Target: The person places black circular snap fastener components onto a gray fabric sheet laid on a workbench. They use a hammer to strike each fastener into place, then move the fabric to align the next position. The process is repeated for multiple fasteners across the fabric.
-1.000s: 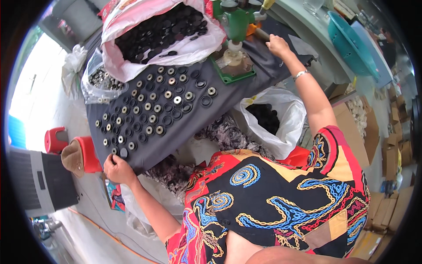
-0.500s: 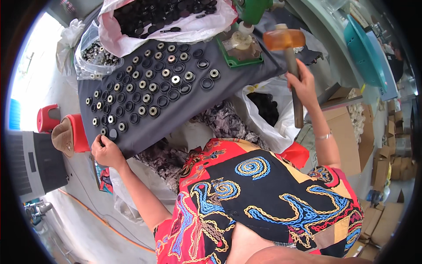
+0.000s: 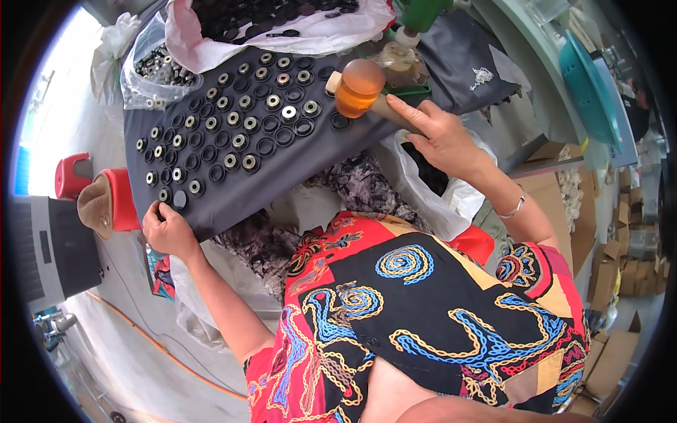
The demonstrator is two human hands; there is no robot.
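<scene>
the orange mallet [image 3: 358,87] is clenched in the right hand [image 3: 438,138]; the left hand [image 3: 166,227] pinches a black ring [image 3: 180,199]. blows are best landed squarely, clear of that grip.

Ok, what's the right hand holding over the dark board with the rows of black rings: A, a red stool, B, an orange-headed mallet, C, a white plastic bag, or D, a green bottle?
B: the right hand has its grip around the wooden handle of the orange-headed mallet, whose head is above the dark board of black rings.
</scene>
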